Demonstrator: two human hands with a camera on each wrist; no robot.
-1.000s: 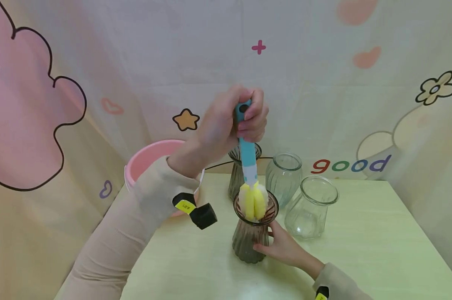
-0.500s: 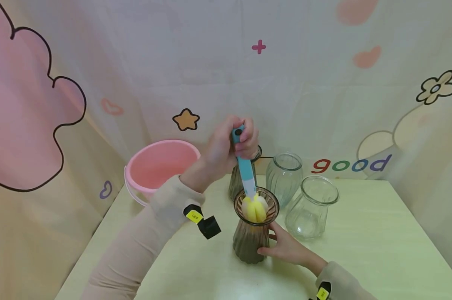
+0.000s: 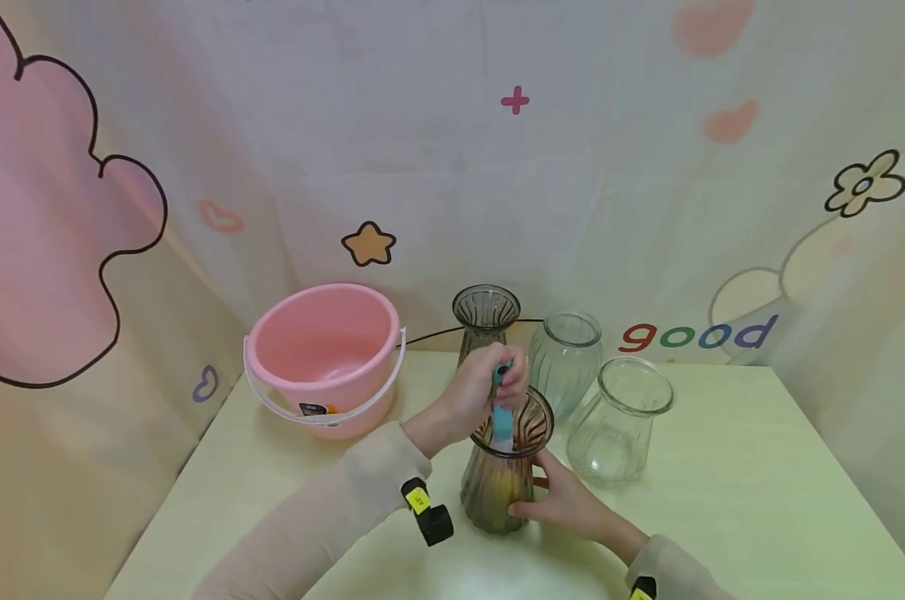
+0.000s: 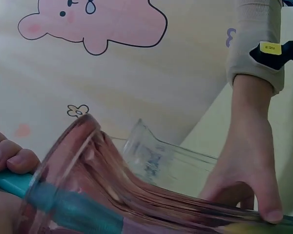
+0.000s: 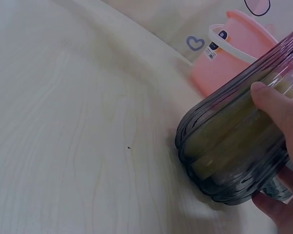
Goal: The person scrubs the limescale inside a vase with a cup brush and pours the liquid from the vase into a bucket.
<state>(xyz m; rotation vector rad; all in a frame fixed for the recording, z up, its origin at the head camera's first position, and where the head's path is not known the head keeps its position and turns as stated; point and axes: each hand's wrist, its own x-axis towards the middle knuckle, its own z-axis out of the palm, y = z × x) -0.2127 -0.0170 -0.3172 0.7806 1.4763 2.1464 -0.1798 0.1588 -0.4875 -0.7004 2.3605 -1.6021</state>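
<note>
My left hand (image 3: pixel 490 385) grips the teal handle of a bottle brush (image 3: pixel 502 423), just above the mouth of a brown ribbed glass vase (image 3: pixel 482 483). Through the glass, the brush's yellow sponge head (image 5: pixel 229 131) shows down near the vase's base. With thumb and fingers, my right hand (image 3: pixel 568 500) holds the vase low on its right side. The vase stands upright on the table. In the left wrist view the teal handle (image 4: pixel 83 209) runs inside the flared rim. Part of the sponge is blurred by the tinted glass.
A pink bucket (image 3: pixel 325 333) with a white handle stands at the back left. Behind the held vase are another grey-brown vase (image 3: pixel 486 312) and a bluish glass vase (image 3: pixel 565 358). A clear glass vase (image 3: pixel 610 450) stands to the right. A printed curtain (image 3: pixel 452 167) hangs behind the table.
My left hand has moved down, pushing the brush from the vase's mouth to deep inside it. My right hand keeps its hold on the vase, nearly unmoved.
</note>
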